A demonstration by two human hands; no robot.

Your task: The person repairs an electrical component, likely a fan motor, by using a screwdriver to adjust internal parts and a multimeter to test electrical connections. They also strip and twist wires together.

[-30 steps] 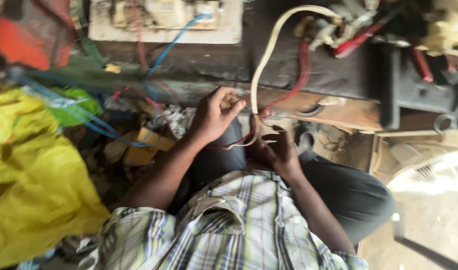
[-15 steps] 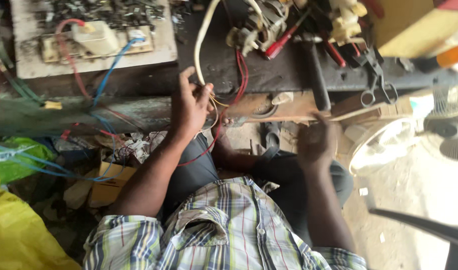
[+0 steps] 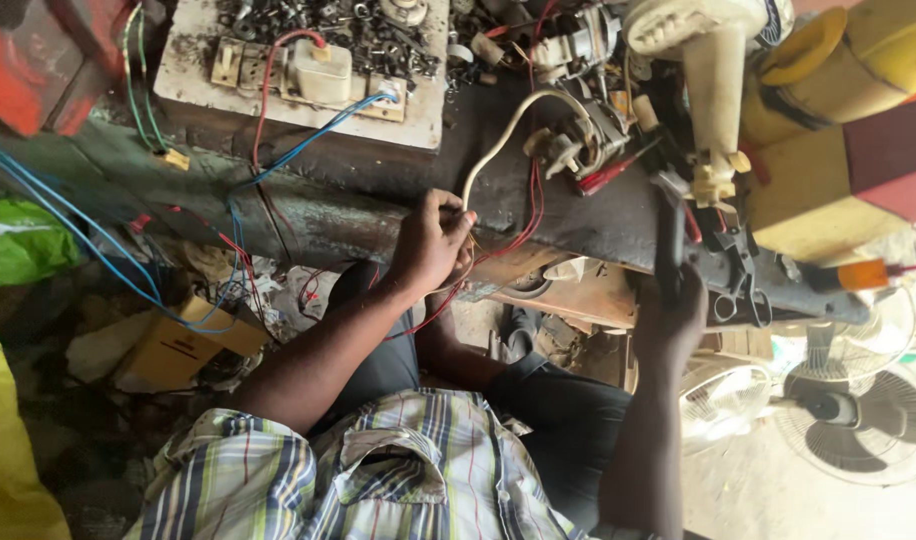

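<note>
Nearest me, left hand (image 3: 430,243) pinches the white cable (image 3: 498,140) and thin red wires (image 3: 523,215) at the bench (image 3: 378,200) edge. Right hand (image 3: 671,310) closes on a dark tool handle (image 3: 669,232). Beyond, the cable reaches the bare motor (image 3: 578,140); I judge wiring unfinished.

The right hand (image 3: 668,315) is off the wires now and reaches up to a dark tool (image 3: 670,238) on the bench edge; the left hand (image 3: 430,243) grips the white cable (image 3: 503,135) alone.
</note>
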